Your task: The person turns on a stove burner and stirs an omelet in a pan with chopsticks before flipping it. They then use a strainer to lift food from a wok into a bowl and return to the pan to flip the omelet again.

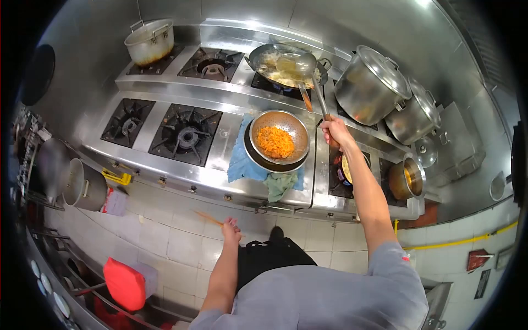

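Note:
My right hand (335, 132) is closed round the handle of a long ladle (319, 91), whose bowl is over the large wok (269, 67) on the back burner. A strainer (291, 61) with a wooden handle rests across that wok, above pale bubbling food. Low over the floor, my left hand (231, 231) grips thin wooden chopsticks (209, 218). Between my hands and the wok, a perforated metal bowl (297, 125) holds shredded orange food (275, 142). It sits on a dark pan over a blue cloth (240, 159).
Large lidded pots (363, 88) stand right of the wok. A smaller pot (406, 179) is at the front right burner, beside a pan of yellow food (346, 169). A pot (149, 44) is at the back left. A green cloth (280, 186) hangs over the stove edge.

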Action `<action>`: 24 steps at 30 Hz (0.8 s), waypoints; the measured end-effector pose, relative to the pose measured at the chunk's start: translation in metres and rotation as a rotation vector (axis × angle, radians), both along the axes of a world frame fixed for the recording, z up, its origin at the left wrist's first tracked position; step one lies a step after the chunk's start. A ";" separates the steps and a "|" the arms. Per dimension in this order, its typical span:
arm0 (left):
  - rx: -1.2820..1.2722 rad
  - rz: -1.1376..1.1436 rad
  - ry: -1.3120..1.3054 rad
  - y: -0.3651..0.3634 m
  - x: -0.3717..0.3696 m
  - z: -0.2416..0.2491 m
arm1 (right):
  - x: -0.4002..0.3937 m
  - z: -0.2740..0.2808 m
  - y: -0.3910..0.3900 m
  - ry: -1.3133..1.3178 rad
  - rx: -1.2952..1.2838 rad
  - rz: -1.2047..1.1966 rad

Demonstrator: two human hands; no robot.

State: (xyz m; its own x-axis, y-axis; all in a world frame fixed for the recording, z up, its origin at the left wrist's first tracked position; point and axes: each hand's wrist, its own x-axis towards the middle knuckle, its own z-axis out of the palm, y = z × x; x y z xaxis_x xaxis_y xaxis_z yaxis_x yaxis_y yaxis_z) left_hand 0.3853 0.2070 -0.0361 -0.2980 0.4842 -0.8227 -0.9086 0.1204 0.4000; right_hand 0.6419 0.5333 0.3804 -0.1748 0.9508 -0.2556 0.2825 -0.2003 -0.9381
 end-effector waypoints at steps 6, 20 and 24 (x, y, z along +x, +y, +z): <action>-0.037 -0.046 -0.317 0.067 0.095 -0.018 | -0.018 0.003 0.025 -0.026 -0.056 0.053; 0.131 0.036 -0.460 0.093 0.123 0.003 | -0.008 0.016 0.047 0.323 -0.387 0.031; 0.132 0.018 -0.445 0.094 0.126 -0.009 | -0.003 0.015 0.052 0.364 -0.384 0.055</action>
State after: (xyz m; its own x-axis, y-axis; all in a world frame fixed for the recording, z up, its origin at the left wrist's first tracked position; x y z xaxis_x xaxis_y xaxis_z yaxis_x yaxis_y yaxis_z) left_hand 0.5110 0.3007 -0.0452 0.0609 0.5913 -0.8041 -0.9968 0.0773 -0.0186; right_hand 0.6384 0.5851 0.3951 -0.3642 0.7876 -0.4971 -0.0277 -0.5427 -0.8395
